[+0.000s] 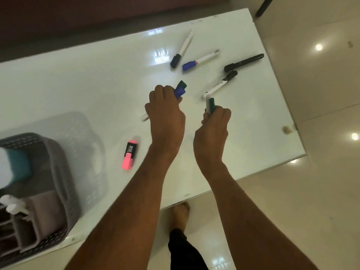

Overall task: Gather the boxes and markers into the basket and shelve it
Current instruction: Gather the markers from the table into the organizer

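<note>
My left hand [165, 115] grips two markers [180, 89], one with a blue cap and one with a green cap, above the white table [78, 84]. My right hand [214, 123] grips a green-capped marker [210, 105]. Loose on the table lie a pink highlighter [129, 154], a black-capped white marker [182, 48], a blue-capped marker [200, 60], an all-black marker [243, 62] and another black-capped marker [220, 84]. The grey basket [62, 172] stands at the table's left front, holding a teal and white box [17, 166] and a mauve box [44, 213].
The table's right and front edges drop to a glossy tiled floor [311, 191]. My bare foot [181, 213] stands just under the front edge. A dark wall runs behind the table.
</note>
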### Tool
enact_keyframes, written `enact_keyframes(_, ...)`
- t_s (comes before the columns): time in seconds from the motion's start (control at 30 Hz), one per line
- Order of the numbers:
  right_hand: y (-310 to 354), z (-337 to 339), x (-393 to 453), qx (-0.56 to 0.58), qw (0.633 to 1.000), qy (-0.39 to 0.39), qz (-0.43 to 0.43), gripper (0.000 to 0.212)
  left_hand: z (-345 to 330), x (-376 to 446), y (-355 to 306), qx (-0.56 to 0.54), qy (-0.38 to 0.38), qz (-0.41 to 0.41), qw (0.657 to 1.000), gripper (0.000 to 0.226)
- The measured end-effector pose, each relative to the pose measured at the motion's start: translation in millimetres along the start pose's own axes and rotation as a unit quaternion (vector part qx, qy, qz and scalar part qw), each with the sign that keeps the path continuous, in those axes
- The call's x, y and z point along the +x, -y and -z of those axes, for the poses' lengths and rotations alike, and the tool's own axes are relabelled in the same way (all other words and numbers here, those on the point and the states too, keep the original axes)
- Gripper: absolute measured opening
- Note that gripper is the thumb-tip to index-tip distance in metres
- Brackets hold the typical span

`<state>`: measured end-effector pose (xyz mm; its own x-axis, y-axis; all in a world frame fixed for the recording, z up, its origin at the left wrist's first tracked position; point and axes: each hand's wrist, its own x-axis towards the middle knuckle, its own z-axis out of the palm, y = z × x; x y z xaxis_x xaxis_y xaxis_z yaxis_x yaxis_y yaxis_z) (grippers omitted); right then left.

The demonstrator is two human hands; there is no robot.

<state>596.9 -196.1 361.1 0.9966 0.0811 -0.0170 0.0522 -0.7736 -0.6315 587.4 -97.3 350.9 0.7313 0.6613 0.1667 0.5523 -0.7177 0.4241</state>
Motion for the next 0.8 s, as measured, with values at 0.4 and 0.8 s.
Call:
enact_keyframes(0.4, 174.1, -20.7, -147.6, 0.270, 0.956, 0.110, 0.009, 0.013, 191.9, -57.2, 115.6, -0.283, -0.071, 0.210, 0.933, 0.015)
enact_keyframes(0.8, 231.6, -77.0, -329.4, 0.320, 0.942, 0.043, 0.095, 0.015, 278.6, -162.5, 261.8, -0.349, -0.264, 0.250, 0.864, 0.012)
